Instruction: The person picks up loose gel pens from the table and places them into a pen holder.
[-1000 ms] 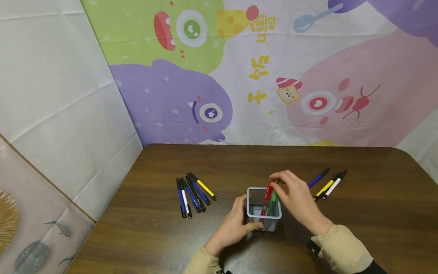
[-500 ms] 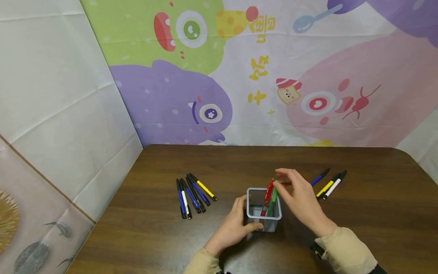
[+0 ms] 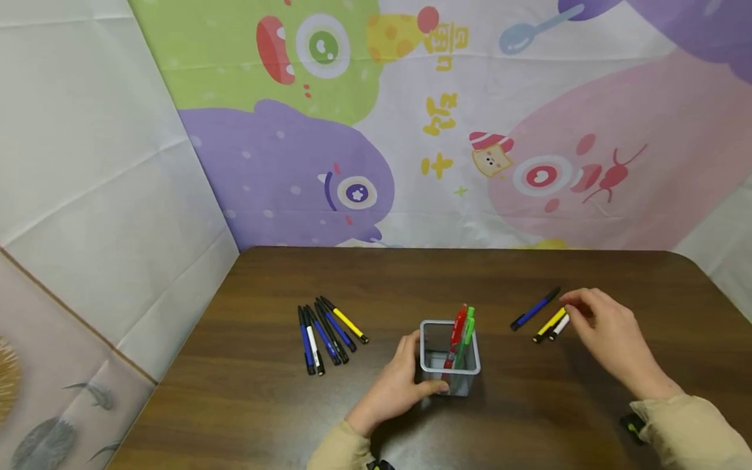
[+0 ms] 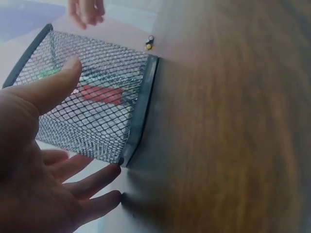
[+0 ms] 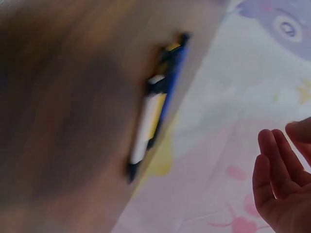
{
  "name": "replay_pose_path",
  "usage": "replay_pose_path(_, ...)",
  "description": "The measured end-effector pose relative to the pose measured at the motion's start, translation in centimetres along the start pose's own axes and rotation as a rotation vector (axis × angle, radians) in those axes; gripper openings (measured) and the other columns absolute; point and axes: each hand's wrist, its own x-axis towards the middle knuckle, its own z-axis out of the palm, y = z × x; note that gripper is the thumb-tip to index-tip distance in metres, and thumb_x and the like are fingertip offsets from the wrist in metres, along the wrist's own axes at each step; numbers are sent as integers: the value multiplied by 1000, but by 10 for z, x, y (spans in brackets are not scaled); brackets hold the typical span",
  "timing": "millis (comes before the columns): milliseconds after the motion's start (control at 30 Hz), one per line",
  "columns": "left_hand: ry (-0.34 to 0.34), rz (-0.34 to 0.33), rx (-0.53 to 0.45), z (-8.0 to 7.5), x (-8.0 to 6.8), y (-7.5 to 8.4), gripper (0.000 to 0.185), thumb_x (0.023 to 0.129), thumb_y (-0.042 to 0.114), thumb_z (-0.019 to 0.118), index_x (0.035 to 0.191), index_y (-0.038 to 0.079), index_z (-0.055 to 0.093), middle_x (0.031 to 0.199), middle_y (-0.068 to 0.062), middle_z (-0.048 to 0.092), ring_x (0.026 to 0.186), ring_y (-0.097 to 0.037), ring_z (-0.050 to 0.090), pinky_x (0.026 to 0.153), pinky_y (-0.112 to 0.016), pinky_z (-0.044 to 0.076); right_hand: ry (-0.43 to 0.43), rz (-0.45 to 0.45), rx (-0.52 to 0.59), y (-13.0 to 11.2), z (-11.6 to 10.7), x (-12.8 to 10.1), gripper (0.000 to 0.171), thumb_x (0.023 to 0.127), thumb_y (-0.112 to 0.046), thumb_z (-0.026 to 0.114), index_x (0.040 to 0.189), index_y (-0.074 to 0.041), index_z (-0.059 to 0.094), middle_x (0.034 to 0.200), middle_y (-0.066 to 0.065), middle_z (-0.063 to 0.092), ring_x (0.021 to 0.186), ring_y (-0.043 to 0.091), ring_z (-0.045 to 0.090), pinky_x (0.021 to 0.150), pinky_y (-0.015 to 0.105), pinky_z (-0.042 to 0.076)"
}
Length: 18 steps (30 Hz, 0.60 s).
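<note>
My left hand (image 3: 392, 385) holds a square mesh pen holder (image 3: 463, 385) on the table, thumb across the near side and fingers along the left side. In the left wrist view the thumb lies against the mesh wall (image 4: 104, 63). A red pen (image 3: 457, 329) and a green pen (image 3: 468, 333) lean inside the holder. Over at the right, my right hand (image 3: 611, 336) hovers with nothing in its fingers, beside a white pen (image 3: 561, 326) and a yellow pen (image 3: 549, 324), hiding their upper ends. A blue pen (image 3: 534, 309) lies just left of those.
To the left lies a fanned row of several pens, among them a blue pen (image 3: 306, 343), a white pen (image 3: 314, 346) and a yellow pen (image 3: 350, 325). A cartoon-print cloth (image 3: 411, 215) hangs behind the far edge of the brown table (image 3: 247, 418).
My right hand has left the green pen in the holder and moved right to the pens there. The left hand stays on the holder. The head view has shifted slightly.
</note>
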Motion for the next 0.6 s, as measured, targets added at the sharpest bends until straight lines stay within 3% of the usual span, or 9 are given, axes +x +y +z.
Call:
replay_pose_path(200, -12, 33, 42, -1, 0, 2, 85, 75, 38, 72, 139, 9, 25, 122, -9, 42, 106, -19, 50, 90, -38, 44, -130, -36, -86, 24, 5, -15, 16, 72, 1, 70, 85, -7, 64, 77, 2, 57, 61, 14, 53, 50, 29, 42)
replay_pose_path(400, -32, 51, 67, -4, 2, 2, 81, 74, 37, 73, 135, 6, 30, 118, -7, 42, 103, -16, 49, 90, -35, 44, -259, -113, -175, 34, 15, -13, 13, 72, -5, 72, 82, -9, 66, 79, 4, 61, 63, 20, 59, 55, 38, 46)
replay_pose_path(600, -47, 54, 73, -6, 3, 2, 81, 74, 37, 73, 135, 6, 30, 118, -7, 41, 104, -16, 49, 92, -36, 43, -297, -225, -284, 40, 25, -11, 18, 68, -6, 75, 82, -11, 66, 79, 5, 60, 66, 24, 58, 54, 39, 45)
